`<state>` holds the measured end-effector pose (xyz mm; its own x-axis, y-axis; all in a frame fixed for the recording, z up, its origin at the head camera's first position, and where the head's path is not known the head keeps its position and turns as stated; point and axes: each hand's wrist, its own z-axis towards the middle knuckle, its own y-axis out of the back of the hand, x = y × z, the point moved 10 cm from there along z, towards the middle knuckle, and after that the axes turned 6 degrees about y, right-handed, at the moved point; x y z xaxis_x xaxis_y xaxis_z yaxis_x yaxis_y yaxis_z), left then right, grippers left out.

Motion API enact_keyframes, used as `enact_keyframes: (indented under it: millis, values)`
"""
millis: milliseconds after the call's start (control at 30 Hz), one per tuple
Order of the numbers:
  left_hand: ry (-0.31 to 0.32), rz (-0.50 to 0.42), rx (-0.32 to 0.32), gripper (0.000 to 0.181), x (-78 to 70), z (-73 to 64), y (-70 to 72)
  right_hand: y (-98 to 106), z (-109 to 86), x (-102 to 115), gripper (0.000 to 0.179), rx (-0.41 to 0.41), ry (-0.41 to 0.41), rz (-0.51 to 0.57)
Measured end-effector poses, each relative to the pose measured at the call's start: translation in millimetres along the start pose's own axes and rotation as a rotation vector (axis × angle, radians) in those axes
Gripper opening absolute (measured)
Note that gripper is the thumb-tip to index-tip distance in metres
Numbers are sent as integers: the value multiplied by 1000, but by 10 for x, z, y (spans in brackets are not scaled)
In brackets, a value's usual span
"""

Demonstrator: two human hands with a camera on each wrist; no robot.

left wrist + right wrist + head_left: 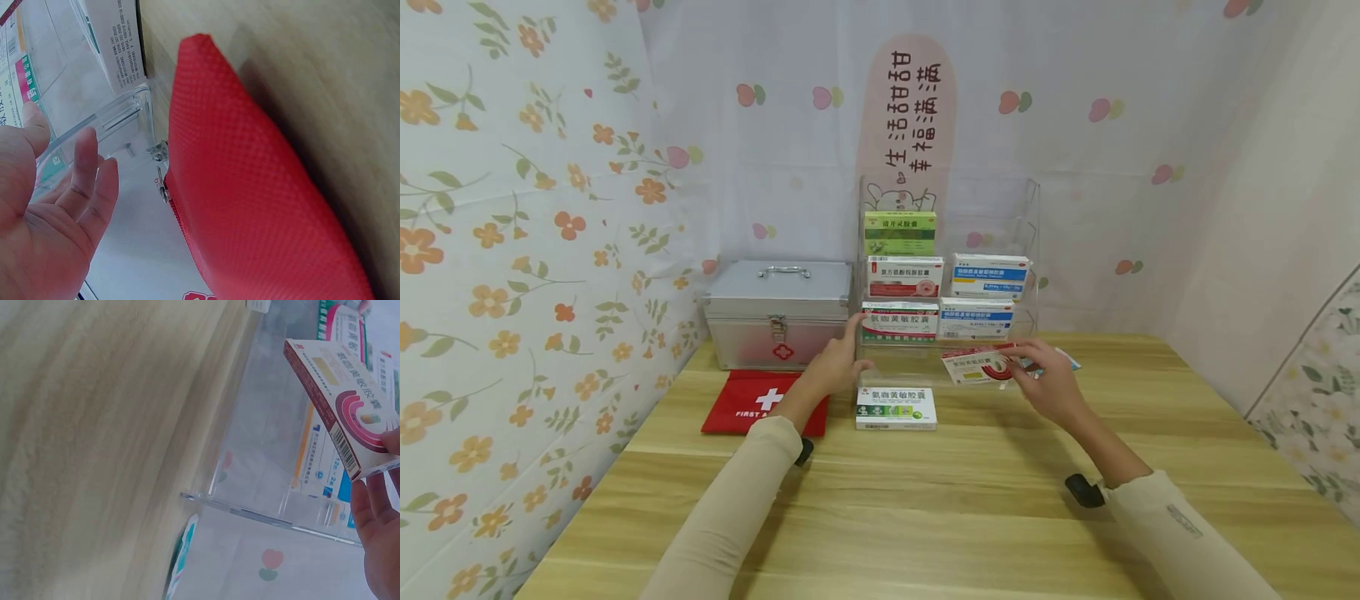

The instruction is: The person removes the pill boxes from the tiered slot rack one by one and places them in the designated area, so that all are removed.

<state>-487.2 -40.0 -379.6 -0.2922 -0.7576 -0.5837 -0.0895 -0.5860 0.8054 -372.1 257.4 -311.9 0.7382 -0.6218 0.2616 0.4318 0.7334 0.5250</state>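
1. Thumb and fingers of the right hand [1048, 383] pinched a red-and-white medicine box [973, 367] by its right end; the other end had no hand under it.
2. That box was in front of the lowest tier of the clear rack [906, 363], right of its middle. Its long axis ran roughly left to right, right end slightly higher, printed face toward the person.
3. Likeliest trouble from here: the free end could dip or swing, since the pinch sat at just 1 end. A low approach might also catch the tier's front edge and twist the box.
4. Left hand [835, 362] was at the rack's left edge, fingers spread, gripping nothing; whether it touched the plastic could not be told. A nudge there might shift the rack.
5. Higher tiers held a green box [900, 235] and 2 blue-and-white boxes [990, 277], among others.
6. On the table [970, 500], a green-and-white box [896, 408] lay before the rack; a red pouch [730, 408] and silver case [737, 343] were further left.
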Motion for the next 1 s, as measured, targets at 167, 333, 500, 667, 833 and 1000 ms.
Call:
enact_keyframes:
  millis: [167, 333, 500, 667, 833, 1000]
  values:
    - [14, -1, 14, 93, 9, 11, -19, 22, -77, -68, 23, -6, -41, 38]
    - [14, 13, 12, 92, 1, 20, -11, 21, -147, -124, 23, 15, -90, 51]
    - [19, 9, 13, 92, 3, 19, -5, -3, -204, -176, 21, 46, -153, 86]
    - [28, -2, 10, 92, 14, 6, 10, -87, -267, -258, 18, 138, -268, 105]
    - [25, 12, 2, 92, 5, 7, 26, -178, -346, -385, 20, 227, -392, 129]
    - [16, 20, 8, 92, -13, 27, 15, -243, -382, -469, 23, 276, -457, 166]
